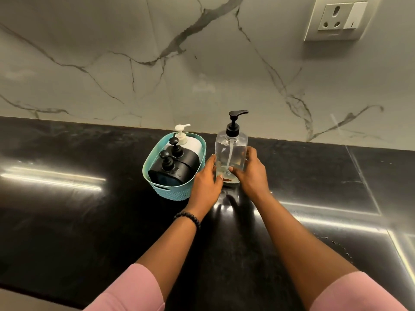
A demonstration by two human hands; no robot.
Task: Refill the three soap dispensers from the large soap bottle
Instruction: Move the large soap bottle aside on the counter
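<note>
Centre frame: large soap bottle (231, 151), clear, black pump still on, upright on black counter (67, 209). Left hand (205, 187) and right hand (251, 173) both wrapped round its lower body. Three dispensers, 2 black (173, 167), 1 white (188, 142), sit in teal basket (166, 191) just left of bottle, pumps on.

Step, prob.: readying the bottle; no pour begun. Next needs pump unscrewed and a dispenser lifted out and opened.

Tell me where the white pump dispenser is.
Head view: the white pump dispenser stands at the back of the teal plastic basket, behind two black dispensers, left of the clear pump bottle.
</note>
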